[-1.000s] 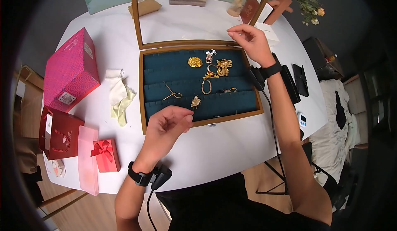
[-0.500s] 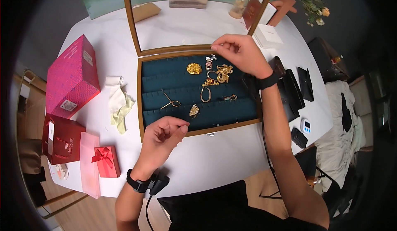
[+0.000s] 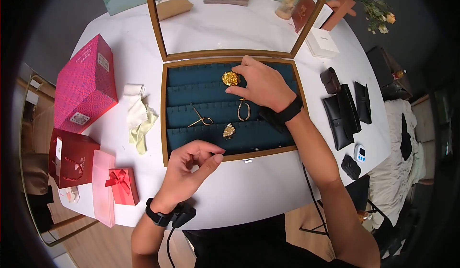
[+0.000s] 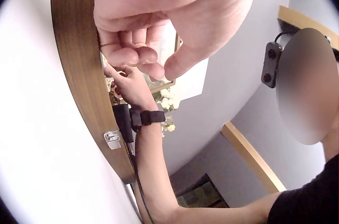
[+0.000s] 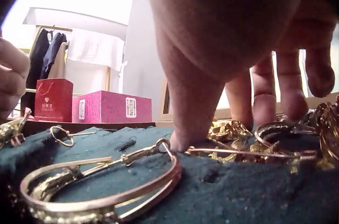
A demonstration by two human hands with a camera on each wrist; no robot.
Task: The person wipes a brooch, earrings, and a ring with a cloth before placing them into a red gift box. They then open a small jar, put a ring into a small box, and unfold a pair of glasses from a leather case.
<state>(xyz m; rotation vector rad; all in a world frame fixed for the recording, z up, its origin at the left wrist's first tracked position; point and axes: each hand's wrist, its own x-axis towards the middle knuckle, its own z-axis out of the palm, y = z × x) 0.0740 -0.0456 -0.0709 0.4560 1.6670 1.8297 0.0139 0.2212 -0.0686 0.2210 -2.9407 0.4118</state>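
A wood-framed jewelry case (image 3: pixel 164 110) lined in dark teal cloth stands with its glass lid (image 3: pixel 154 18) raised. My right hand (image 3: pixel 263 85) reaches over it, thumb and forefinger spread around a gold flower-like ornament (image 3: pixel 230 78). In the right wrist view the thumb tip meets the cloth beside several gold pieces; the fingers come down straight behind them. Nearest that wrist camera lies an oval gold bangle (image 5: pixel 100 201). My left hand (image 3: pixel 184 172), loosely curled around nothing, hovers at the case's front edge, near a gold leaf-shaped piece (image 3: pixel 229 131) and a thin ringed pin (image 3: pixel 207 121).
Left of the case lie a pale cloth (image 3: pixel 136 114), a pink box (image 3: pixel 88 83), a red gift bag (image 3: pixel 74 160) and a ribboned red box (image 3: pixel 125 191). To the right are black pouches (image 3: pixel 338 124), a small white timer (image 3: pixel 360 154) and a white box (image 3: pixel 323 42).
My right hand has moved from the case's back right corner, left and down, to the gold flower-like ornament. The left hand has barely moved. The head view has shifted slightly.
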